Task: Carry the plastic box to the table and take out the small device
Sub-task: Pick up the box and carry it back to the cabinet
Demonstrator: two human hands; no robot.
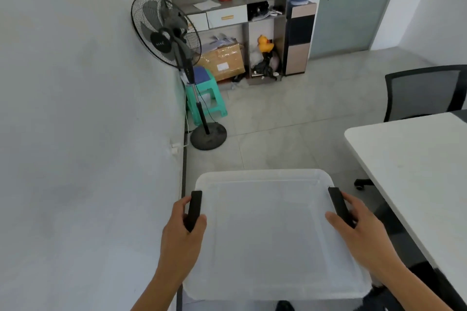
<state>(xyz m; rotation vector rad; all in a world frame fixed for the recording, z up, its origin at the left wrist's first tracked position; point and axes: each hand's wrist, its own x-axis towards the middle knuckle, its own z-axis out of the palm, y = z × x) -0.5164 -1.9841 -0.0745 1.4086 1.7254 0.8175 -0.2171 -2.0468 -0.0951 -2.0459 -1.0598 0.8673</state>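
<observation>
A translucent white plastic box (273,232) with its lid on hangs in the air in front of me, above the floor. My left hand (180,230) grips the black latch handle on its left side. My right hand (358,227) grips the black latch handle on its right side. The milky lid hides whatever is inside, so no small device shows. The white table (414,164) stands to the right of the box, its rounded corner a little beyond my right hand.
A white wall runs close along my left. A standing fan (171,58) and a green stool (206,98) stand ahead by the wall. A shelf unit with a red thermos, a water dispenser and a door are at the back. A black office chair (424,91) sits behind the table.
</observation>
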